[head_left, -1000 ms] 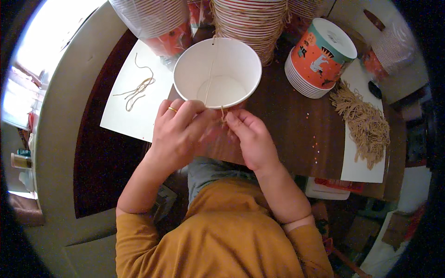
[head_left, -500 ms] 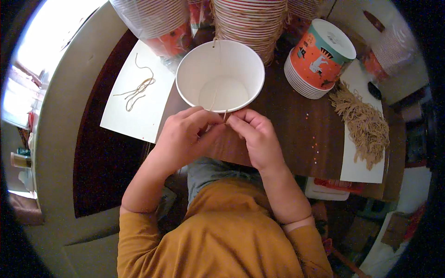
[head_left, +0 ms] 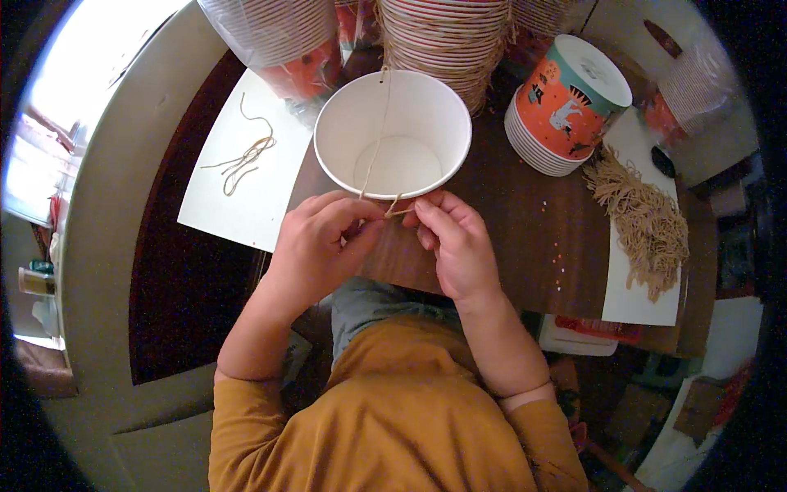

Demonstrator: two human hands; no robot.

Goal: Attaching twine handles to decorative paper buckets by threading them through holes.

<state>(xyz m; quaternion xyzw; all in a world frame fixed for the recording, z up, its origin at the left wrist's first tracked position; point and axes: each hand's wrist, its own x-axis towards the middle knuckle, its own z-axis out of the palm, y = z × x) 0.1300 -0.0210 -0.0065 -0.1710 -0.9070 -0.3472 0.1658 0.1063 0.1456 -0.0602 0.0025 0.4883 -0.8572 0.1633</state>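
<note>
A white paper bucket stands mouth up on the table before me. Brown twine runs from its far rim across the mouth to the near rim, where my fingers work. My left hand pinches the twine just outside the near rim. Beside it, my right hand grips the short end between thumb and forefinger. Between the two hands the twine crosses in a small loop or knot; its exact form is too small to tell.
Several loose twine pieces lie on a white sheet at left. Tall bucket stacks stand behind. To the right are upturned orange printed buckets and a heap of twine on another white sheet.
My hands have drawn slightly apart, and the twine between them now shows. The strand across the bucket's mouth has been pulled straighter. The bucket has shifted slightly right.
</note>
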